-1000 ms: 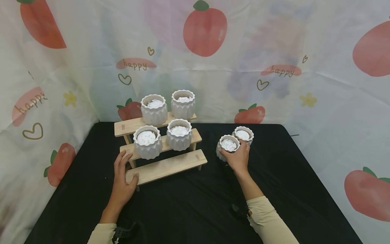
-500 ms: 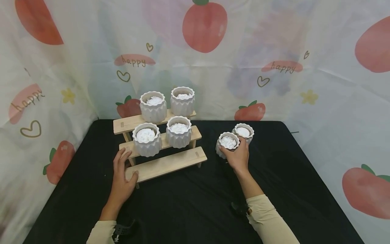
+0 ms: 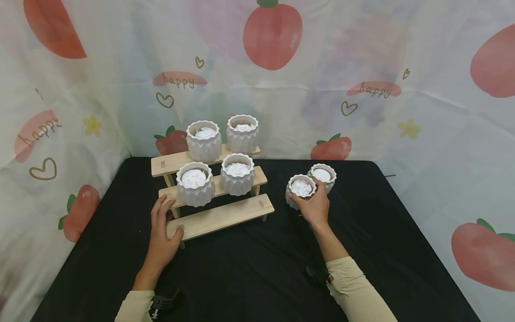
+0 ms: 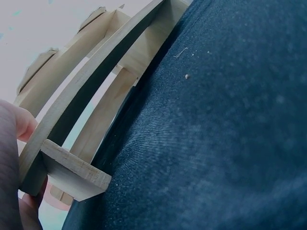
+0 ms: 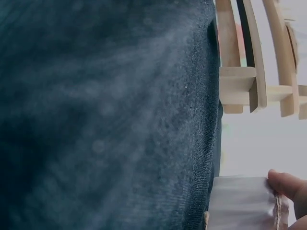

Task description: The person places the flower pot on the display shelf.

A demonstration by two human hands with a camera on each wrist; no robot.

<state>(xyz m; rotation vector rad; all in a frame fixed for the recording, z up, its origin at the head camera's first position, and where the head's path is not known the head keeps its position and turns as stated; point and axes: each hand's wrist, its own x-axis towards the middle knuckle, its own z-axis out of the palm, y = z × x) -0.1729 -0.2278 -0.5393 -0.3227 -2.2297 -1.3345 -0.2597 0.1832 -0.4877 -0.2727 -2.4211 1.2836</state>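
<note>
A three-tier wooden stand [image 3: 225,218] is on the left half of the table, and my left hand [image 3: 162,239] grips the left end of its lowest shelf. The thumb lies on the shelf top; in the left wrist view, fingers reach under the board [image 4: 79,91]. At the right, my right hand [image 3: 315,209] holds a white scalloped pot [image 3: 290,201] by its rim, thumb on the near left side. This pot [image 5: 242,203] contains white, crumbly filling and appears to stand on the table. A similar pot [image 3: 331,182] stands just behind it, partly hidden by the fingers.
Two white pots stand on the middle shelf, one left [image 3: 196,196] and one right [image 3: 237,184]. Two more, a left pot [image 3: 204,150] and a right pot [image 3: 242,141], occupy the top shelf. Black cloth [image 3: 249,273] covers the table; a printed curtain [image 3: 281,116] hangs behind.
</note>
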